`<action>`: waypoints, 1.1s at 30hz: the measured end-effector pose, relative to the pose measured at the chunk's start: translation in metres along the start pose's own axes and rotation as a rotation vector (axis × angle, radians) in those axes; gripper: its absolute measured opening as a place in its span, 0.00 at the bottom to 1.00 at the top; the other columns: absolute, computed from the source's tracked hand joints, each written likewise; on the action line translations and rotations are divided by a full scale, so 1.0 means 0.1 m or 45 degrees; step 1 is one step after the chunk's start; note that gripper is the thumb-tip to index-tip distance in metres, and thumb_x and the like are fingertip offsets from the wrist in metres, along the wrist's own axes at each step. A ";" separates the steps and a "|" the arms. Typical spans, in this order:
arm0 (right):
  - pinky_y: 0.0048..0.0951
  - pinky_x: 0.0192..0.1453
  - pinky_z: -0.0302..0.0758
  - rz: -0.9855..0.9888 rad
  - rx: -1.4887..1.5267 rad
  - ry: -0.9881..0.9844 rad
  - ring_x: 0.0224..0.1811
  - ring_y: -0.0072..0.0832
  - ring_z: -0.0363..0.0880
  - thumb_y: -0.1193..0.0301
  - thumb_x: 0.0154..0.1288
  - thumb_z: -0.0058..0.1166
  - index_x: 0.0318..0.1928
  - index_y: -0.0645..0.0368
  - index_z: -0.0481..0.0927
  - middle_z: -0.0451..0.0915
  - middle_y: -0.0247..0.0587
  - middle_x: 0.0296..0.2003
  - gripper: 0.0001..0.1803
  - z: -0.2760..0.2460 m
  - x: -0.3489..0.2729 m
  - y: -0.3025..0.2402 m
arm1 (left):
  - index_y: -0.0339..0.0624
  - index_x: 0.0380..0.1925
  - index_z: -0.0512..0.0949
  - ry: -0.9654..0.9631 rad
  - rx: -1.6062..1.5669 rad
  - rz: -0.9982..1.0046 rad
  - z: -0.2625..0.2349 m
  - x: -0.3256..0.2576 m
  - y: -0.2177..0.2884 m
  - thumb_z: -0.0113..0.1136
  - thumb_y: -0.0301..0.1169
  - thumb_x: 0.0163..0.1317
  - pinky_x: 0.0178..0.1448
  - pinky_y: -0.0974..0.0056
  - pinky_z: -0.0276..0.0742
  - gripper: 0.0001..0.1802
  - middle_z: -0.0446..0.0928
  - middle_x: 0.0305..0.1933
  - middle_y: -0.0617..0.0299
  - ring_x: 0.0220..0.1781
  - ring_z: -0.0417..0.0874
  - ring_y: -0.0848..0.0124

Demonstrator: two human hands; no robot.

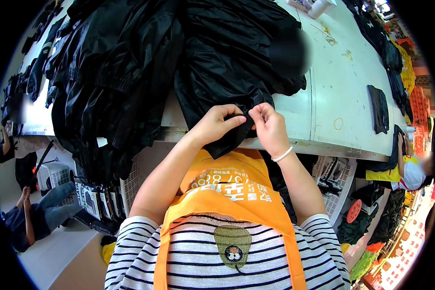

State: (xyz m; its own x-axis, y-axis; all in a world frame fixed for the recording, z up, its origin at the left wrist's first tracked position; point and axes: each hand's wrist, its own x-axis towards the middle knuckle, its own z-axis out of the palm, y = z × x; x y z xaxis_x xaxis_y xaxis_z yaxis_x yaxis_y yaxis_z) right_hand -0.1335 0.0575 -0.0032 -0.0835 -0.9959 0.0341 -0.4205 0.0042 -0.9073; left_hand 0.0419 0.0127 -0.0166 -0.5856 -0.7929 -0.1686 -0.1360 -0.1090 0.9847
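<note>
A shiny black garment [217,63] lies spread on the table in front of me, its lower part hanging over the near edge. My left hand [219,123] pinches the cloth near that edge, thumb and forefinger pressed together. Close beside it, my right hand [269,126], with a white bracelet on its wrist, pinches the same garment. The fingertips of both hands almost meet on a gathered bit of cloth. What exactly lies between the fingers is too small to tell apart from the fabric.
To the left, a heap of black garments [111,72] droops over the edge of the white table [333,111]. A folded dark piece [378,109] lies at the right. White crates [337,186] stand below. Other people are at the far left and right, one in jeans [58,208].
</note>
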 end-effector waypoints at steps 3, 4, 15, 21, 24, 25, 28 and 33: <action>0.18 0.26 0.67 0.151 0.144 0.153 0.20 0.16 0.70 0.65 0.71 0.49 0.33 0.61 0.77 0.74 0.32 0.18 0.13 -0.19 0.20 0.08 | 0.34 0.33 0.78 0.130 0.086 -0.020 0.04 -0.04 -0.01 0.61 0.33 0.62 0.40 0.72 0.72 0.11 0.77 0.28 0.67 0.32 0.73 0.80; 0.18 0.27 0.66 0.207 0.195 0.049 0.20 0.15 0.70 0.64 0.71 0.49 0.35 0.62 0.78 0.75 0.31 0.19 0.13 -0.27 0.22 0.08 | 0.33 0.34 0.78 0.191 0.125 -0.031 0.05 -0.07 -0.04 0.61 0.33 0.62 0.40 0.72 0.72 0.11 0.77 0.28 0.67 0.31 0.74 0.79; 0.18 0.36 0.68 -0.007 -0.117 -0.237 0.29 0.15 0.67 0.77 0.66 0.53 0.32 0.66 0.75 0.74 0.29 0.26 0.05 -0.02 0.04 0.15 | 0.43 0.28 0.83 0.420 0.491 0.371 0.18 -0.10 -0.30 0.64 0.42 0.50 0.44 0.56 0.71 0.14 0.80 0.24 0.53 0.33 0.81 0.55; 0.17 0.32 0.66 -0.005 -0.101 -0.074 0.27 0.14 0.66 0.71 0.69 0.51 0.36 0.64 0.76 0.74 0.28 0.26 0.08 0.00 0.11 0.33 | 0.41 0.31 0.83 0.433 0.442 0.248 0.23 -0.06 -0.31 0.66 0.42 0.47 0.53 0.58 0.64 0.17 0.81 0.26 0.53 0.36 0.81 0.57; 0.17 0.35 0.67 0.371 0.280 -0.111 0.29 0.13 0.69 0.70 0.69 0.52 0.42 0.64 0.79 0.76 0.29 0.29 0.09 -0.11 0.17 0.22 | 0.42 0.30 0.84 0.473 0.443 0.221 0.25 -0.08 -0.29 0.66 0.41 0.46 0.52 0.58 0.64 0.16 0.80 0.25 0.53 0.35 0.81 0.58; 0.17 0.35 0.67 0.311 0.204 -0.179 0.30 0.13 0.69 0.71 0.68 0.53 0.42 0.65 0.79 0.76 0.29 0.29 0.09 -0.13 0.14 0.27 | 0.42 0.30 0.84 0.486 0.443 0.234 0.26 -0.08 -0.30 0.66 0.41 0.46 0.52 0.58 0.64 0.15 0.80 0.25 0.54 0.35 0.81 0.58; 0.16 0.39 0.68 0.247 0.039 -0.295 0.31 0.13 0.69 0.76 0.64 0.57 0.38 0.65 0.79 0.76 0.28 0.29 0.05 -0.16 0.08 0.38 | 0.42 0.28 0.84 0.493 0.450 0.238 0.27 -0.10 -0.27 0.66 0.41 0.45 0.52 0.58 0.65 0.15 0.80 0.25 0.54 0.34 0.81 0.57; 0.17 0.33 0.68 0.032 -0.219 -0.167 0.28 0.14 0.68 0.78 0.60 0.59 0.30 0.67 0.77 0.75 0.29 0.25 0.05 -0.10 -0.01 0.19 | 0.44 0.26 0.84 0.442 0.557 0.332 0.27 -0.05 -0.30 0.66 0.42 0.44 0.49 0.57 0.68 0.14 0.80 0.24 0.53 0.33 0.81 0.56</action>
State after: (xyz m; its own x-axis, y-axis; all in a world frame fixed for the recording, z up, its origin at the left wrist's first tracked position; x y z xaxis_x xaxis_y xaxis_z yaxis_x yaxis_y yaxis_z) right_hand -0.1510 0.0597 -0.0164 0.0174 -0.9985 -0.0524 -0.5687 0.0332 -0.8219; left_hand 0.0278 0.0360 -0.0460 -0.3595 -0.9172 0.1717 -0.3820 0.3126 0.8697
